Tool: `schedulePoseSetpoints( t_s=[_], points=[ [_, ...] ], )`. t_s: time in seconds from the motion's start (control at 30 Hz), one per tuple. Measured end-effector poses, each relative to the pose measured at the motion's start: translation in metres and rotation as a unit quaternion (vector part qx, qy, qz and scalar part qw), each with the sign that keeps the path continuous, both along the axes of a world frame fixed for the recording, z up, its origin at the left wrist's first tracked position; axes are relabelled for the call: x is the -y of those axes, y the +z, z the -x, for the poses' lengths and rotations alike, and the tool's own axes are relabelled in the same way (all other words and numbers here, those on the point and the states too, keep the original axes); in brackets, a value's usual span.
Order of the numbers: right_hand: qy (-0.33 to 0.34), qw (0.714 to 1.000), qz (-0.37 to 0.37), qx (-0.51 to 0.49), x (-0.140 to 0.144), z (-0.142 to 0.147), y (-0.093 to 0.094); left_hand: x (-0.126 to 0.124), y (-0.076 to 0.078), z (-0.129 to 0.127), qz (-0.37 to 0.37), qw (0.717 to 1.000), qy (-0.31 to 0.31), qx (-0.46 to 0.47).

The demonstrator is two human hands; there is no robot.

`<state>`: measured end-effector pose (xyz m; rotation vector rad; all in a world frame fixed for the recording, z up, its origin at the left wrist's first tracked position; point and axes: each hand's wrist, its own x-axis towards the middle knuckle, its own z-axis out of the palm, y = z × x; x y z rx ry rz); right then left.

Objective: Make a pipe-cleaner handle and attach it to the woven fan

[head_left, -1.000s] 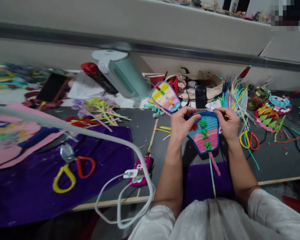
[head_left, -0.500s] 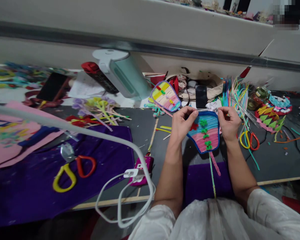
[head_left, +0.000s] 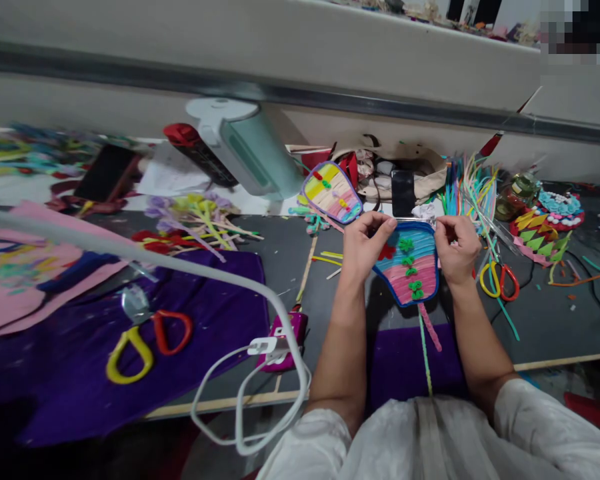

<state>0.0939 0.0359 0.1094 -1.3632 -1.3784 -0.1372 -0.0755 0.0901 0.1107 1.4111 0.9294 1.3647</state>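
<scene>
head view, looking down at a cluttered craft table (head_left: 555,327). both hands hold a fan-shaped pipe-cleaner piece (head_left: 410,273) upright just above the table, in front of the person. the left hand (head_left: 365,247) pinches its top left corner; the right hand (head_left: 457,250) pinches the top right edge. the piece looks nearly finished: blue border, striped blue and pink filling, green knots down the middle, a red bit at the left. loose stems trail from its base. a similar fan (head_left: 331,192) lies beyond; scissors (head_left: 500,280) lie just to the right.
</scene>
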Motion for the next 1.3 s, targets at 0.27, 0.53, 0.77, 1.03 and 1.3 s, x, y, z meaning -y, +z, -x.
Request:
schedulePoseSetpoints(
  t_s=[0.27,0.53,0.77,1.03,1.3],
  points=[
    [0.022,0.997,0.017,-0.072,-0.0011,0.0014,-0.0041,-0.0025,-0.0019,0.0001,0.013,1.0,0.005,0.015],
    [0.037,0.994,0.037,-0.094,-0.0027,0.0003,-0.002,-0.002,-0.0006,-0.0003,0.019,1.0,0.014,0.019],
    [0.034,0.994,0.029,-0.097,-0.0039,-0.0014,-0.0034,-0.0048,-0.0031,0.003,0.024,0.999,-0.016,0.022],
    [0.039,0.993,0.035,-0.102,-0.0064,-0.0017,-0.005,-0.0047,-0.0028,0.0031,0.03,0.999,-0.024,0.028],
    [0.048,0.991,0.044,-0.115,-0.0064,-0.002,-0.0032,-0.0042,-0.0016,0.0033,0.027,0.999,-0.025,0.033]
  ],
)
